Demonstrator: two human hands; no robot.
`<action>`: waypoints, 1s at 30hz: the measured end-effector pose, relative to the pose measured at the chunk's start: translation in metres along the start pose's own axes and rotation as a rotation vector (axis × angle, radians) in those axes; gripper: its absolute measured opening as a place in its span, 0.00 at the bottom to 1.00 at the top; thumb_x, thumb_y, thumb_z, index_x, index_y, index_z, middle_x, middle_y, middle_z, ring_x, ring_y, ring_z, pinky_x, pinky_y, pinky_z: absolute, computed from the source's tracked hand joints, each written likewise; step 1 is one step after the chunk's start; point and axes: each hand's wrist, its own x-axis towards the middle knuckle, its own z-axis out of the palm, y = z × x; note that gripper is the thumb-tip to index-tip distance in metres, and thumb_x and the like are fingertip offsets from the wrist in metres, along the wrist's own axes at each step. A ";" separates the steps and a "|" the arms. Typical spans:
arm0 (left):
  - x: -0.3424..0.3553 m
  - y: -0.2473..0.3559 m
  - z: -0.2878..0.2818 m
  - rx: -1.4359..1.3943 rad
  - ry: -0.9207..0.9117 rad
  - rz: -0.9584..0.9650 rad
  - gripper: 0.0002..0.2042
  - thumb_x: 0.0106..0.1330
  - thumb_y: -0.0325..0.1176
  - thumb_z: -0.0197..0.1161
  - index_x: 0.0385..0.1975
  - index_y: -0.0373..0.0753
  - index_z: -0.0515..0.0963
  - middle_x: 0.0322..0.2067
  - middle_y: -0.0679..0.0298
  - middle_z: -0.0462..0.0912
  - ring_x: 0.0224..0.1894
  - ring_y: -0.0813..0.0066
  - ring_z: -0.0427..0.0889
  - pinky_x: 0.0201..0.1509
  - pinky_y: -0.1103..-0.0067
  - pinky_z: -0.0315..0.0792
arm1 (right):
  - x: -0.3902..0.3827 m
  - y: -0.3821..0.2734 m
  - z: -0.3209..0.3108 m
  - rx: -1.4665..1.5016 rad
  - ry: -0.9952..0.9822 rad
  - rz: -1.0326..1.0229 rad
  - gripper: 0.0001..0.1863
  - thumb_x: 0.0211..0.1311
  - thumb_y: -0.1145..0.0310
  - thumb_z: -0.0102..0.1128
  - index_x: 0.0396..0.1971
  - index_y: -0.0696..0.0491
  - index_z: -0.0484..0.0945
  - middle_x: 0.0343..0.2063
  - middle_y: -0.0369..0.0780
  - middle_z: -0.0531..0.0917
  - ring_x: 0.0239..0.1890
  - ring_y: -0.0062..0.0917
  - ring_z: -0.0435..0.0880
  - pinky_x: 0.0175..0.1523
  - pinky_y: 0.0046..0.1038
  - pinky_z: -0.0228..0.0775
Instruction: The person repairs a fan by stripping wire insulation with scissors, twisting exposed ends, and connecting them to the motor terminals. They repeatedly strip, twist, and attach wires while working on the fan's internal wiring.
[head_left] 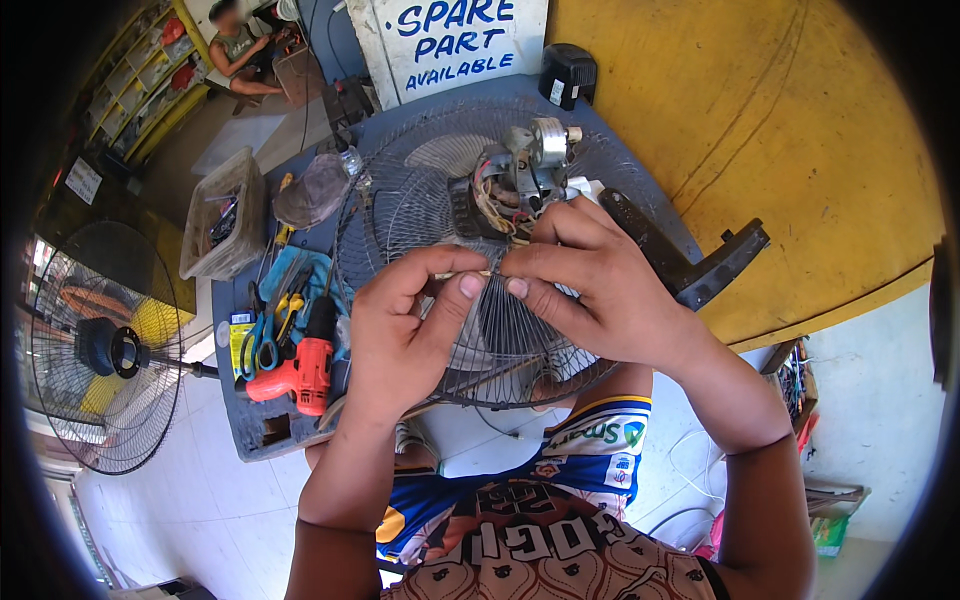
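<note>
centre of the frame: the left hand [400, 320] and right hand [590, 285] meet fingertip to fingertip, pinched together on a thin wire end [490, 272] just below the fan motor [515, 185], over the wire fan guard [450, 230]. a slip could fray the strand or snag it in the guard's ribs.
</note>
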 end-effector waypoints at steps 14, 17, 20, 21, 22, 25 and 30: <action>0.011 0.010 -0.005 0.362 -0.103 0.122 0.07 0.75 0.31 0.69 0.44 0.35 0.86 0.37 0.57 0.90 0.38 0.65 0.89 0.44 0.73 0.81 | 0.002 0.002 0.001 -0.114 -0.040 -0.080 0.07 0.61 0.69 0.72 0.39 0.48 0.87 0.34 0.36 0.75 0.40 0.34 0.77 0.45 0.36 0.74; 0.015 0.008 -0.008 0.345 -0.140 0.130 0.07 0.76 0.32 0.68 0.44 0.35 0.86 0.36 0.57 0.89 0.37 0.66 0.88 0.42 0.73 0.80 | 0.002 0.003 0.001 -0.113 -0.025 -0.069 0.07 0.60 0.69 0.73 0.39 0.48 0.87 0.34 0.36 0.76 0.40 0.34 0.77 0.45 0.37 0.74; 0.016 0.003 -0.009 0.289 -0.164 0.045 0.08 0.77 0.33 0.68 0.44 0.34 0.86 0.35 0.58 0.88 0.36 0.69 0.87 0.41 0.74 0.79 | 0.001 0.003 -0.001 -0.126 -0.028 -0.058 0.07 0.60 0.69 0.73 0.38 0.48 0.87 0.35 0.36 0.76 0.40 0.34 0.77 0.45 0.37 0.74; 0.015 0.001 -0.009 0.279 -0.169 0.008 0.08 0.77 0.33 0.68 0.44 0.34 0.86 0.35 0.58 0.88 0.35 0.70 0.87 0.41 0.74 0.79 | 0.001 0.003 -0.002 -0.132 -0.031 -0.061 0.07 0.60 0.69 0.73 0.38 0.48 0.86 0.35 0.36 0.77 0.39 0.34 0.77 0.44 0.37 0.74; 0.015 0.000 -0.009 0.260 -0.129 -0.004 0.07 0.76 0.32 0.68 0.44 0.34 0.86 0.35 0.58 0.88 0.35 0.71 0.86 0.41 0.75 0.79 | 0.001 0.003 -0.002 -0.136 -0.021 -0.061 0.07 0.61 0.69 0.73 0.38 0.48 0.86 0.35 0.36 0.77 0.39 0.34 0.77 0.44 0.37 0.74; 0.012 -0.003 -0.009 0.233 -0.025 0.041 0.06 0.73 0.28 0.71 0.44 0.34 0.86 0.35 0.59 0.88 0.34 0.73 0.86 0.40 0.77 0.78 | 0.001 0.003 -0.002 -0.141 -0.001 -0.049 0.06 0.61 0.68 0.73 0.38 0.48 0.86 0.34 0.37 0.76 0.39 0.34 0.77 0.45 0.37 0.74; 0.003 -0.001 -0.001 0.276 0.015 0.105 0.07 0.68 0.24 0.74 0.44 0.35 0.89 0.37 0.61 0.89 0.36 0.74 0.87 0.38 0.79 0.79 | 0.001 0.002 0.002 -0.129 0.005 -0.035 0.07 0.61 0.69 0.73 0.39 0.48 0.87 0.34 0.37 0.76 0.38 0.35 0.77 0.46 0.36 0.73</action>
